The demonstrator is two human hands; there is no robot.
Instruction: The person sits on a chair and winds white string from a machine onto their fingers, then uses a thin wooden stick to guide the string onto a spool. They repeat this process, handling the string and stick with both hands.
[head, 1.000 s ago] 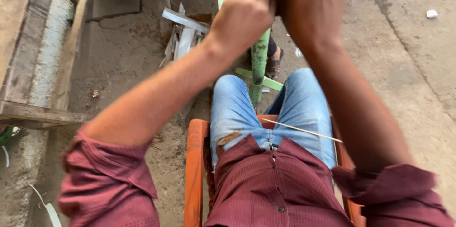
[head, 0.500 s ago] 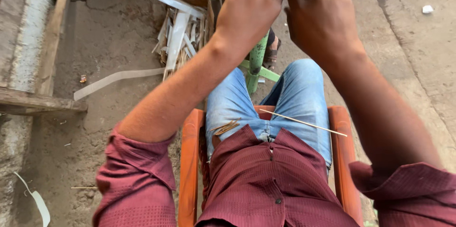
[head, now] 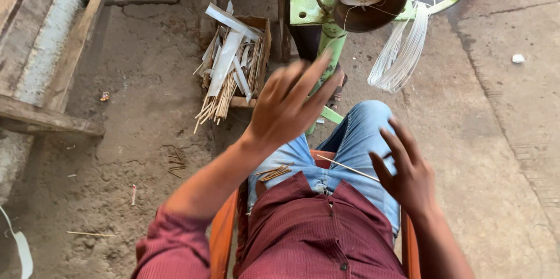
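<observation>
partly blurred, left hand (head: 289,107) hides the green stand (head: 331,51).

The scene is being viewed by a single camera worn on the head, and it is being pointed steeply downward over the wearer's own chest and lap. The maroon shirt (head: 315,232) is being seen very close at the bottom edge, with the jeans-clad knees (head: 361,133) just beyond. Farther off, toward the top edge, the green machine frame (head: 312,4) and the dirt floor (head: 134,98) are being taken in. No second view is being supplied, so nothing is being shared between views.
</observation>
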